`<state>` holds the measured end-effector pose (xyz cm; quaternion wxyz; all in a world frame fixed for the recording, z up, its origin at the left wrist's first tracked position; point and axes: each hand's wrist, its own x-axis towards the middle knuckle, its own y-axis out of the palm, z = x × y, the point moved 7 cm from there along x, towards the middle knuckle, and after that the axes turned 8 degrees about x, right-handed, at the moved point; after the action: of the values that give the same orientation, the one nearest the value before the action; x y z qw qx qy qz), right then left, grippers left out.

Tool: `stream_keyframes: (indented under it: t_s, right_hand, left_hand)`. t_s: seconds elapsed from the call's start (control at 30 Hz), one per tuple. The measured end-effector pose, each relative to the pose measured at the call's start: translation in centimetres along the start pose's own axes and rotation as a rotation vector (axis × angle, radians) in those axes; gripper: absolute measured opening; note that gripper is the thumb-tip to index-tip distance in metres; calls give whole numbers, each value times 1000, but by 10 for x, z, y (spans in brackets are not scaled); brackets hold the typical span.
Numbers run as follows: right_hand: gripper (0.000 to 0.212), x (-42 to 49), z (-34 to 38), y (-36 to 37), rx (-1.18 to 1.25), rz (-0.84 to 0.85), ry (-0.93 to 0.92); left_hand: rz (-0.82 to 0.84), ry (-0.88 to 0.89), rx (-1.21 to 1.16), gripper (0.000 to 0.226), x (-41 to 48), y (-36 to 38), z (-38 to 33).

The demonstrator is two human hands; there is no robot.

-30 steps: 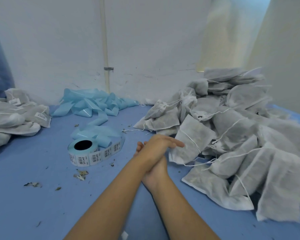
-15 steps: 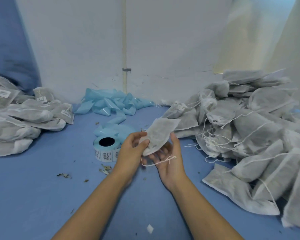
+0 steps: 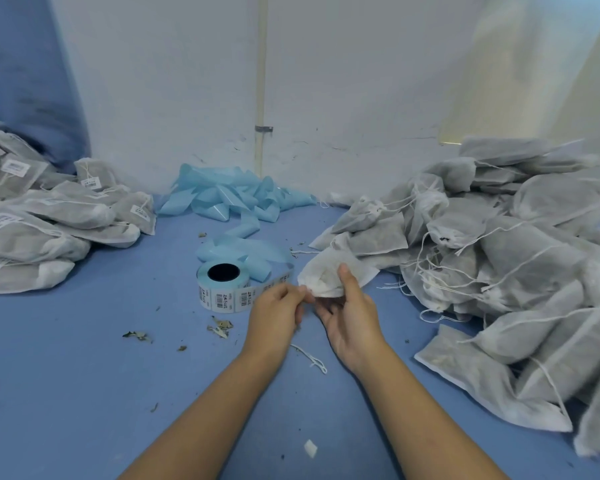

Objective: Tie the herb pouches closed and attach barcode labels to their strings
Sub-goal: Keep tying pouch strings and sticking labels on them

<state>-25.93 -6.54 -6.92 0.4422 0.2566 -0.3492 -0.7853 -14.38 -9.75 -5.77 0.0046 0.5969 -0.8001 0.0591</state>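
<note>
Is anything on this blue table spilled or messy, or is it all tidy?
Somewhat messy. Dried herb crumbs lie scattered on the blue table in front of the label roll. A loose white scrap sits between the forearms, and used blue backing tape is heaped against the wall.

Setting: small packing or labelling workstation, workshop-type rather than domestic. Evidence: blue-covered work surface (image 3: 66, 393) set into a corner of plain white walls (image 3: 170, 81), with a thin pipe (image 3: 262, 81) running down the corner at upper centre. Right of frame: large heap of unlabelled non-woven pouches (image 3: 516, 271) with loose drawstrings. Left of frame: separate stack of pouches carrying barcode labels (image 3: 32, 220). Centre: roll of barcode labels (image 3: 222, 287), its spent light-blue backing strip (image 3: 236, 199) piled against the wall. Dried herb crumbs (image 3: 137, 336) scattered on the surface.
</note>
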Motion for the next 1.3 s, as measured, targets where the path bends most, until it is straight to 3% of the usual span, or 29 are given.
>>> stream_keyframes:
  t_s: [0.13, 0.3, 0.43, 0.53, 0.93, 1.3]
  right_hand:
    - [22, -3, -2, 8, -111, 100, 55]
    - [19, -2, -7, 9, -343, 98, -13]
    - [11, -11, -5, 10, -665, 27, -178]
    - [16, -20, -5, 18, -903, 69, -306]
    - [8, -16, 0, 7, -554, -10, -174]
    - [22, -14, 2, 2, -321, -74, -163]
  left_hand:
    - [55, -67, -210, 32, 1, -1, 0]
    - [87, -64, -236, 22, 1, 0, 0]
    - [84, -53, -277, 27, 1, 1, -1]
    - [84, -41, -281, 27, 0, 2, -4]
    - [159, -6, -57, 33, 0, 13, -2]
    - [145, -23, 26, 32, -3, 17, -5]
